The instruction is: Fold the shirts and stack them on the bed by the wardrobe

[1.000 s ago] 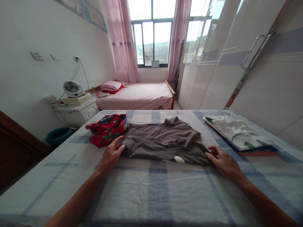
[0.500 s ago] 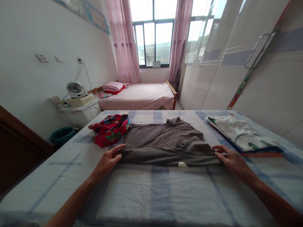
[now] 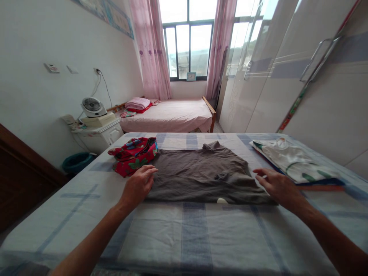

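Two hands (image 3: 138, 186) (image 3: 277, 186); one brown garment (image 3: 201, 172); one red floral garment (image 3: 133, 155); white folded garments (image 3: 290, 159), perhaps two.

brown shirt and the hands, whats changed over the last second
Both hands slid up from the near edge of the brown shirt: left hand now lies flat on its left side, right hand on its right end. The red floral garment and white garment stayed put.

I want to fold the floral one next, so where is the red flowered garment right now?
In the head view the red flowered garment lies bunched on the checked bedsheet, left of the brown shirt, just beyond the left hand.
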`<state>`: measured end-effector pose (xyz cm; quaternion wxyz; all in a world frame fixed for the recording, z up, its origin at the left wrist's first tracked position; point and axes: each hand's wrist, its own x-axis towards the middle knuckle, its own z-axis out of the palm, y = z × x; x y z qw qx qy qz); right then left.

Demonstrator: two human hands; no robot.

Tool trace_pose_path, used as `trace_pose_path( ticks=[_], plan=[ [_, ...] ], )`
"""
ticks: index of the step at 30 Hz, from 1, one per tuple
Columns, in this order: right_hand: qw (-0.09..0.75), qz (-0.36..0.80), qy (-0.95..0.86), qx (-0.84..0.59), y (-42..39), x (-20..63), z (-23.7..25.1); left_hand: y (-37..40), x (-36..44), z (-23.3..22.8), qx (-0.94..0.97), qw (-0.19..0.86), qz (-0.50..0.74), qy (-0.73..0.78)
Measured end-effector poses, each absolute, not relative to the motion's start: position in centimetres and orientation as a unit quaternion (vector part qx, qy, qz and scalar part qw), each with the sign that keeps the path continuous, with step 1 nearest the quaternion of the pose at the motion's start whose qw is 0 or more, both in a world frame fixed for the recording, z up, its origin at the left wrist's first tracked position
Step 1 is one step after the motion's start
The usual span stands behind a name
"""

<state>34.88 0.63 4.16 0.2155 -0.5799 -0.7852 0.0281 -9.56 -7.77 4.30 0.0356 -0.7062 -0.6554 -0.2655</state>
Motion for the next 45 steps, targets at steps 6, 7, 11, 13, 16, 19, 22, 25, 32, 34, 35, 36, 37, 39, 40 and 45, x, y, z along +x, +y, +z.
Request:
trace_pose_path(
  ticks=[6, 7, 11, 13, 16, 19, 22, 25, 32, 34, 35, 36, 37, 39, 40, 45],
  plan=[
    [0.151, -0.009, -0.829, -0.538, 4.6, 31.2, 3.3, -4.9, -8.5, 3.1, -0.764, 0.044, -0.144, -0.627],
    [0.137, -0.016, -0.835, -0.533, 5.2, 31.0, 2.8, -4.7, -8.7, 2.8, -0.762, 0.044, -0.126, -0.634],
    [0.119, -0.031, -0.837, -0.533, 6.2, 30.8, 1.3, -4.6, -9.5, 2.1, -0.74, 0.058, -0.118, -0.659],
    [0.133, -0.035, -0.827, -0.545, 6.1, 30.7, 1.3, -4.7, -9.5, 2.0, -0.728, 0.074, -0.131, -0.668],
    [0.196, -0.081, -0.807, -0.552, 5.5, 30.4, 2.2, -5.0, -9.1, 2.2, -0.702, 0.136, -0.154, -0.682],
    [0.256, -0.157, -0.769, -0.564, 5.0, 30.1, 3.1, -5.3, -8.6, 2.2, -0.684, 0.195, -0.145, -0.687],
    [0.227, -0.147, -0.771, -0.576, 4.8, 30.2, 3.1, -5.4, -8.5, 1.7, -0.68, 0.21, -0.103, -0.695],
    [0.21, -0.113, -0.775, -0.585, 4.7, 30.4, 2.7, -5.5, -8.7, 1.0, -0.68, 0.202, -0.098, -0.698],
    [0.28, -0.123, -0.834, -0.459, 3.7, 26.9, 3.9, -4.3, -6.9, 1.9, -0.72, 0.182, -0.182, -0.644],
    [0.253, -0.11, -0.861, -0.427, 3.6, 25.3, 3.5, -3.4, -5.5, 2.4, -0.749, 0.162, -0.194, -0.612],
    [0.236, -0.103, -0.87, -0.42, 3.8, 24.7, 2.9, -2.9, -4.8, 2.5, -0.763, 0.152, -0.196, -0.597],
    [0.216, -0.095, -0.877, -0.418, 4.0, 24.4, 2.2, -2.5, -4.4, 2.3, -0.774, 0.142, -0.194, -0.586],
    [0.195, -0.085, -0.882, -0.42, 4.3, 24.3, 1.3, -2.1, -4.2, 2.0, -0.781, 0.13, -0.189, -0.581],
    [0.162, -0.07, -0.88, -0.442, 5.3, 25.0, -0.3, -1.6, -4.4, 1.2, -0.778, 0.099, -0.177, -0.594],
    [0.154, -0.065, -0.872, -0.46, 5.8, 25.7, -1.0, -1.5, -4.9, 0.7, -0.768, 0.085, -0.173, -0.611],
    [0.165, -0.066, -0.838, -0.515, 8.3, 29.3, -2.4, -1.3, -8.0, -0.1, -0.714, 0.055, -0.158, -0.68]
  ],
)
